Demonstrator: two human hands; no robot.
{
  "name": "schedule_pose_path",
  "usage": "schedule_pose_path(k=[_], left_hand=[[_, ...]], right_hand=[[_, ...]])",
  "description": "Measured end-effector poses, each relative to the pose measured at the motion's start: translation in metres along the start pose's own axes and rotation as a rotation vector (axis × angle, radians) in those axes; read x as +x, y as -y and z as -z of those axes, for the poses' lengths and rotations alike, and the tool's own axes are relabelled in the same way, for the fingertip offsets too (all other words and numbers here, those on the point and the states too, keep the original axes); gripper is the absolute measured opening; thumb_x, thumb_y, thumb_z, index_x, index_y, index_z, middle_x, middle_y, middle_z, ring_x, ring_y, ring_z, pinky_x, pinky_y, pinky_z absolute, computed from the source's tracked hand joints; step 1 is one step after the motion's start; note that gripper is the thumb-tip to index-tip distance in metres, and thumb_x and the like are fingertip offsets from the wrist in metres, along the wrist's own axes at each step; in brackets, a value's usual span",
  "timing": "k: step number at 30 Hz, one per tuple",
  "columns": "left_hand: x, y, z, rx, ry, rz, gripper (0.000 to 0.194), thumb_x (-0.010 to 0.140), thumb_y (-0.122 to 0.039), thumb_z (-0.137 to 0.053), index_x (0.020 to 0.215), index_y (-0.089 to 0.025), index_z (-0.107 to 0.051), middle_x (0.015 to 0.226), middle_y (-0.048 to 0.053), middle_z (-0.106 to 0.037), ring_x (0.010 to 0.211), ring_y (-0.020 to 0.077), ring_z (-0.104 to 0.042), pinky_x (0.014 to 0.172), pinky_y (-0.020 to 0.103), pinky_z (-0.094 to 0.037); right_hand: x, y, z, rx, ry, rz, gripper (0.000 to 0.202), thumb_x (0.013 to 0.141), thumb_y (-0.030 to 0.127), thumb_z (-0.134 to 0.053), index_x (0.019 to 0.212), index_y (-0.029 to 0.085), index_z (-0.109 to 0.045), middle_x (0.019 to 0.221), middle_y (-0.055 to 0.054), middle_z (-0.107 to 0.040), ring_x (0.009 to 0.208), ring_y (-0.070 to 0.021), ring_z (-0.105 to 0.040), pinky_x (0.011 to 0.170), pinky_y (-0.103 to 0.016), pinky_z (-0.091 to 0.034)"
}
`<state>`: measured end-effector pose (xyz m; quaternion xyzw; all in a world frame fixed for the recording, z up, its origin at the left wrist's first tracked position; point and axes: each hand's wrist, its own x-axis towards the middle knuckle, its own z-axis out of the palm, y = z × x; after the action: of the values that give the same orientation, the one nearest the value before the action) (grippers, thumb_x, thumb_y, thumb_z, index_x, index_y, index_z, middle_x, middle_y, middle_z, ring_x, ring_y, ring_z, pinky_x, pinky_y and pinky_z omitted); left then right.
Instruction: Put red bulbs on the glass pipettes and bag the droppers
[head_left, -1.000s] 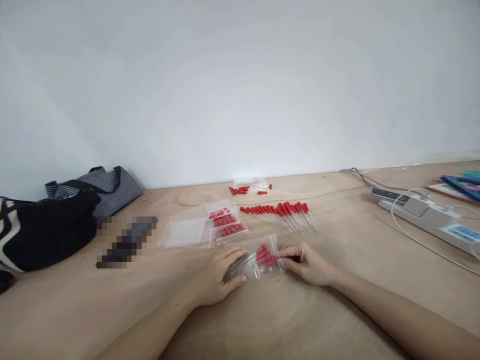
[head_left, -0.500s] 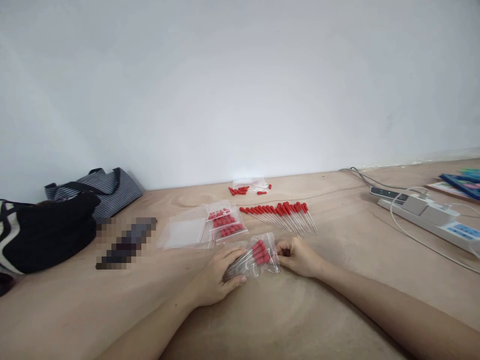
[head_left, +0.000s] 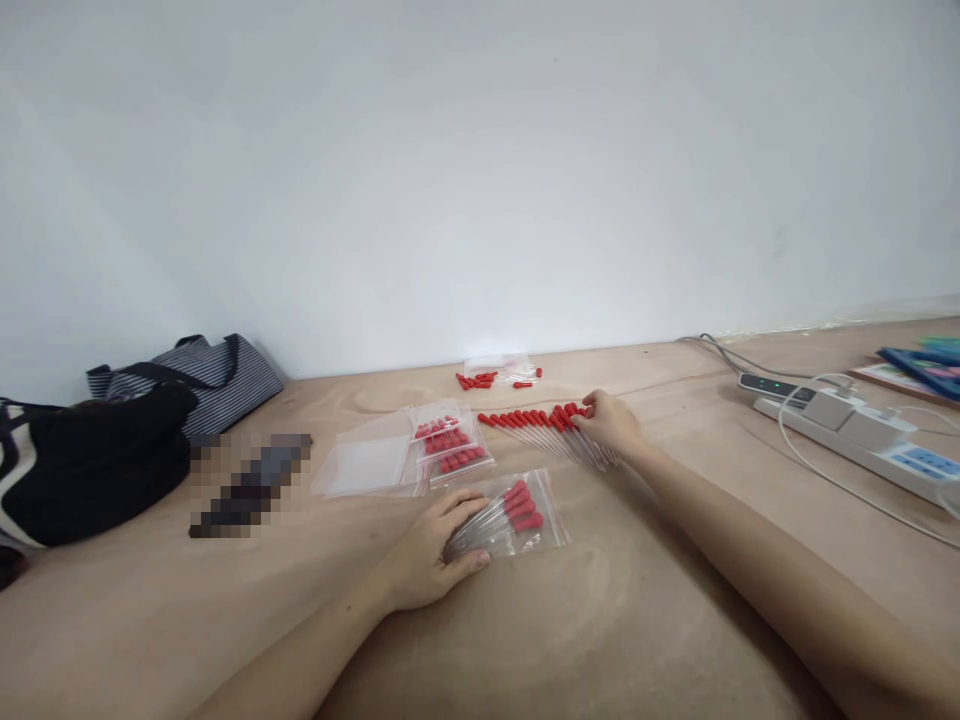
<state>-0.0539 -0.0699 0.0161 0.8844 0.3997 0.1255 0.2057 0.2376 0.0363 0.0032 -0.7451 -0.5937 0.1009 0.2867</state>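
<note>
My left hand (head_left: 435, 550) is curled around the lower end of a clear zip bag (head_left: 553, 510). Inside that bag lie several droppers (head_left: 523, 505) with red bulbs, their clear stems running under my fingers. My right hand (head_left: 609, 422) is at the right end of a row of loose droppers (head_left: 534, 420), its thumb and fingers closed around a red bulb there. The stems of the row slant toward me. Left of the row are stacked bags (head_left: 461, 460) holding red-bulbed droppers.
Flat clear bags (head_left: 364, 465) lie left of the stack. Loose red bulbs (head_left: 476, 381) are near the wall. A power strip (head_left: 862, 440) with cables is on the right. A striped bag (head_left: 232, 385), a black bag (head_left: 112, 470) and a blurred dark object (head_left: 255, 485) are on the left.
My right hand has let go of the zip bag's open end and moved forward to the dropper row. The bag now lies flatter under my left hand, which has stayed put.
</note>
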Motion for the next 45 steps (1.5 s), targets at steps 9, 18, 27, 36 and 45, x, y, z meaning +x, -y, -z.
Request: schedule_pose_path(k=[9,18,27,36,45], left_hand=[[-0.001,0.001,-0.001,-0.023,-0.004,-0.005,0.046,0.078,-0.031,-0.052,0.123,-0.025,-0.041,0.129,0.006,-0.04,0.117,0.0238,-0.039,0.098,0.041,-0.033],[0.0,-0.001,0.0,-0.013,-0.005,0.02,0.046,0.078,-0.031,-0.052,0.123,-0.023,-0.041,0.131,0.008,-0.037,0.119,0.0248,-0.036,0.099,0.043,-0.031],[0.0,0.0,0.0,0.008,0.004,0.032,0.047,0.079,-0.033,-0.05,0.124,-0.023,-0.039,0.132,0.008,-0.036,0.12,0.0258,-0.035,0.099,0.044,-0.031],[-0.001,0.002,-0.002,0.015,-0.011,0.025,0.048,0.079,-0.033,-0.05,0.125,-0.023,-0.039,0.132,0.008,-0.036,0.119,0.0251,-0.036,0.098,0.043,-0.032],[-0.001,0.004,-0.004,-0.002,-0.022,0.016,0.047,0.079,-0.034,-0.051,0.124,-0.024,-0.04,0.131,0.007,-0.037,0.119,0.0242,-0.036,0.099,0.042,-0.031]], right_hand=[[0.003,0.009,-0.013,-0.009,0.044,-0.075,0.034,0.067,0.026,-0.057,0.098,0.014,-0.055,0.089,-0.014,-0.063,0.089,-0.0254,-0.057,0.066,-0.029,-0.04],[-0.01,0.014,0.013,0.297,0.097,0.074,0.056,0.08,0.021,-0.038,0.13,0.006,-0.016,0.076,-0.005,-0.059,0.067,-0.0149,-0.057,0.062,-0.025,-0.044],[-0.076,-0.008,-0.007,0.979,0.261,0.174,0.041,0.08,0.033,-0.042,0.115,0.021,-0.024,0.06,0.008,-0.042,0.045,-0.0089,-0.045,0.046,-0.024,-0.041],[-0.1,0.005,-0.013,1.245,0.312,-0.024,0.041,0.07,0.039,-0.055,0.099,0.025,-0.03,0.069,0.008,-0.041,0.051,-0.0074,-0.049,0.048,-0.025,-0.045],[-0.112,-0.002,-0.005,0.895,0.532,0.147,0.031,0.062,0.042,-0.066,0.073,0.016,-0.053,0.057,0.005,-0.047,0.045,-0.0054,-0.041,0.044,-0.02,-0.033]])
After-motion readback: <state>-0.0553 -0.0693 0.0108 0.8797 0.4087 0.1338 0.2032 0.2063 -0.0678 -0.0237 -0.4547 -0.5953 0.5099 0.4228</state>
